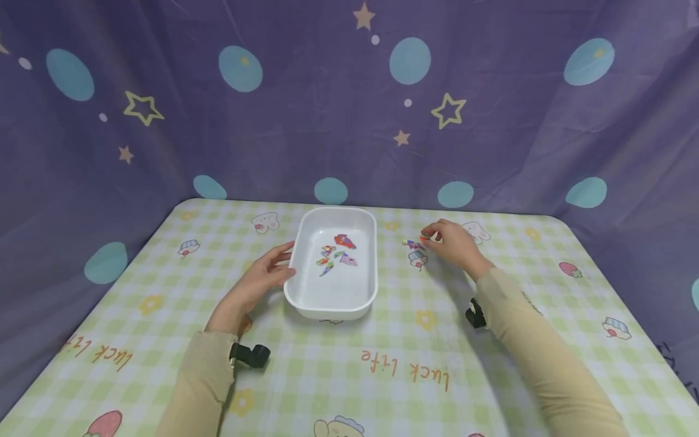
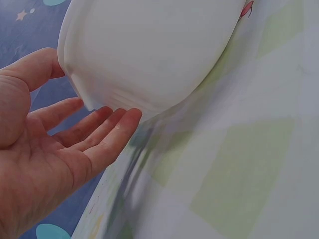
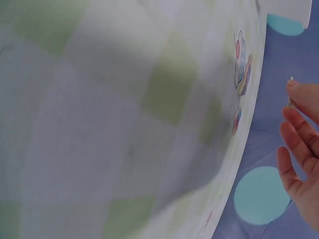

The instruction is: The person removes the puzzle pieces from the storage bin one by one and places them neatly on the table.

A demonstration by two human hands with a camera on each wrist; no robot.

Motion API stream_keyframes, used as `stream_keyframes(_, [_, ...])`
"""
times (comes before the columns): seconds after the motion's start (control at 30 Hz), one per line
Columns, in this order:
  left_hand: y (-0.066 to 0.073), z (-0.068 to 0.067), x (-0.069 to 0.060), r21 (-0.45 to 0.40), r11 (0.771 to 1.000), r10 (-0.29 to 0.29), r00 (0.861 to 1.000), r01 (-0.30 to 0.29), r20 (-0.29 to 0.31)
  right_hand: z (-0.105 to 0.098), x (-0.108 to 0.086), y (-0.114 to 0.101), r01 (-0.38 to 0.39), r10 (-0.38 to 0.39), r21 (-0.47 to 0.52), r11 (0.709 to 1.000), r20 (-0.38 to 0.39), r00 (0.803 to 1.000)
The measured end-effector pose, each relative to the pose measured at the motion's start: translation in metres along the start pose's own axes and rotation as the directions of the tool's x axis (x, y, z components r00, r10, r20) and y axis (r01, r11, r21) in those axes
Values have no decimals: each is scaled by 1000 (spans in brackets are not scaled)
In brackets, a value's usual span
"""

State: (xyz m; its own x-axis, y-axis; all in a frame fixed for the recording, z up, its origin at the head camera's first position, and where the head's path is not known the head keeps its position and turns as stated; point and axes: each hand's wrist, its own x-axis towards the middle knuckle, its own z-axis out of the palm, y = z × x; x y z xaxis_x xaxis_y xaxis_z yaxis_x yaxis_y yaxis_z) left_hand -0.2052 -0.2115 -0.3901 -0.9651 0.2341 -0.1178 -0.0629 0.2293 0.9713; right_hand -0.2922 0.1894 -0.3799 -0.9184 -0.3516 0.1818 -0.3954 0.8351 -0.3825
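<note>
Nearest to where I stand are the two beige sleeves, left [image 1: 199, 376] and right [image 1: 546, 358], each with a black device at the wrist. The left hand [image 1: 261, 278] rests against the left side of the white tray [image 1: 333, 297], fingers loosely spread, thumb at the rim. The right hand [image 1: 453, 243] is narrowed at its tips: thumb and index finger pinch one small coloured piece [image 1: 425, 237] just above the cloth, to the right of the tray.

Progress, as I judge it: partial. Several printed pieces [image 1: 345, 241] lie flat and apart from the walls on the tray floor; overlap prevents an exact count. Outstanding: the pinched piece, plus at least two loose pieces [image 1: 415, 246] on the cloth, beside a printed cupcake and just left of the right hand.

Beneath everything is the green checked cloth [image 1: 306, 400]; beyond its far edge hangs a purple curtain [image 1: 327, 109] with stars.
</note>
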Motion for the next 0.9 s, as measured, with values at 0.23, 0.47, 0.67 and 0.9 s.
stream_keyframes(0.23, [-1,-1,-1,-5,1000,11,1000,-11,16,0,-3,13,-28,28,-7,1000,-7,1000])
stream_keyframes(0.47, [-1,0,0,-10,1000,-5,1000,5,9,0,-6,21,-42,42,-7,999,-6,999])
stream_keyframes(0.67, [0,0,1,-12,1000,6,1000,-6,8,2,-7,32,-54,54,-11,998,9,998])
stream_keyframes(0.9, [0,0,0,-27,999,20,1000,-20,14,2,-11,41,-93,94,-21,995,17,995])
